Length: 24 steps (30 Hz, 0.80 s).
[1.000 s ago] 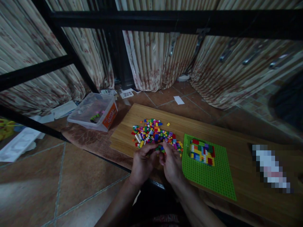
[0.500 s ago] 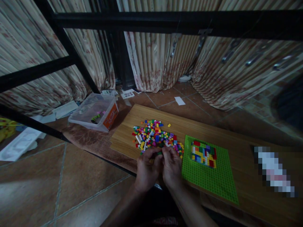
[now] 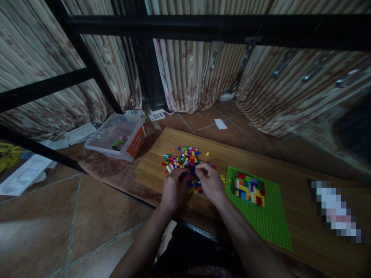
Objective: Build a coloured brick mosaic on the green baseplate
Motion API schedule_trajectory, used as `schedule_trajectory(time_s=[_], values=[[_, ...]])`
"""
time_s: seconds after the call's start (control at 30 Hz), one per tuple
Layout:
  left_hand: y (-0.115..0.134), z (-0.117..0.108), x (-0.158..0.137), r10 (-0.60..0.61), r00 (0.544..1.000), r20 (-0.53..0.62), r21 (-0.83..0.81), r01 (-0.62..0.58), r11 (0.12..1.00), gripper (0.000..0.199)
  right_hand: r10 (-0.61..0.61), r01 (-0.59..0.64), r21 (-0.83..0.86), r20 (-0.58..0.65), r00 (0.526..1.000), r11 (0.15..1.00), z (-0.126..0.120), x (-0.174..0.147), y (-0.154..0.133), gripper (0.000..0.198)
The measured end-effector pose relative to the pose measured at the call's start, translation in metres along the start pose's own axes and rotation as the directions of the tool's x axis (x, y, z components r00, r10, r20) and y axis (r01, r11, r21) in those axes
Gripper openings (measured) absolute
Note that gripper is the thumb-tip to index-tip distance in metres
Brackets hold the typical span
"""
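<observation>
A pile of small building bricks (image 3: pixel 184 156) in many colours lies on the wooden board. Above its near side, my left hand (image 3: pixel 174 188) has its fingers curled inward; whatever is in them is too dark and small to make out. My right hand (image 3: pixel 211 182) faces it, thumb and fingertips pinched together over the bricks, their contents also unclear. A short gap separates the two hands. To the right lies a green baseplate (image 3: pixel 261 224), bearing a patch of joined coloured bricks (image 3: pixel 249 188) near its far side.
The wooden board (image 3: pixel 156 154) runs off to the right under a blurred-out item (image 3: pixel 336 210). A clear plastic box (image 3: pixel 113 133) with a few pieces stands at the left. Black metal bars (image 3: pixel 185 25) cross in front of striped curtains. Papers (image 3: pixel 220 124) lie on the tiled floor.
Both hands have moved forward over the brick pile and drawn apart from each other; before, they met at its near edge. The baseplate and the box stay where they were.
</observation>
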<state>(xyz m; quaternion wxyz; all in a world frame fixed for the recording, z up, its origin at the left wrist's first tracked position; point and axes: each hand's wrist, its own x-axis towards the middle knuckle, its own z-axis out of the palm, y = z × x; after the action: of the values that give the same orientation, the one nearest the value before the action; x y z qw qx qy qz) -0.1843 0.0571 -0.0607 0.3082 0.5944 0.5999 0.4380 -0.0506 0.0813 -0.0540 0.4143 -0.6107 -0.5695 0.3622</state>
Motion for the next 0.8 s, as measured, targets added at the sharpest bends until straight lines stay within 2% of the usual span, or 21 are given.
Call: schedule_trajectory(time_s=[0.03,0.1,0.2,0.4,0.67,0.8], values=[[-0.001,-0.001,0.004,0.041,0.999,0.018,0.105,-0.043,0.994,0.020,-0.069,0.074,-0.140,0.042,0.997,0.987,0.001,0.005,0.000,0.012],[-0.002,-0.001,0.009,0.087,0.994,0.069,0.245,-0.102,0.964,0.025,-0.142,0.177,-0.316,0.130,0.981,0.932,0.003,0.011,0.000,0.016],[-0.004,0.001,0.012,0.099,0.987,0.125,0.315,-0.134,0.939,0.035,-0.194,0.271,-0.424,0.216,0.957,0.864,0.007,0.014,-0.002,0.024],[-0.009,0.002,0.013,0.114,0.986,0.118,0.331,-0.147,0.932,0.042,-0.256,0.345,-0.374,0.268,0.929,0.861,0.005,0.010,0.001,0.039],[-0.008,-0.010,0.008,0.159,0.987,0.016,0.231,-0.158,0.960,0.036,-0.288,0.327,-0.265,0.178,0.941,0.907,-0.007,0.006,0.009,0.040],[-0.009,-0.019,-0.006,0.153,0.987,-0.042,0.185,-0.143,0.972,0.028,-0.279,0.296,-0.239,0.103,0.955,0.925,-0.021,-0.001,0.009,0.034]])
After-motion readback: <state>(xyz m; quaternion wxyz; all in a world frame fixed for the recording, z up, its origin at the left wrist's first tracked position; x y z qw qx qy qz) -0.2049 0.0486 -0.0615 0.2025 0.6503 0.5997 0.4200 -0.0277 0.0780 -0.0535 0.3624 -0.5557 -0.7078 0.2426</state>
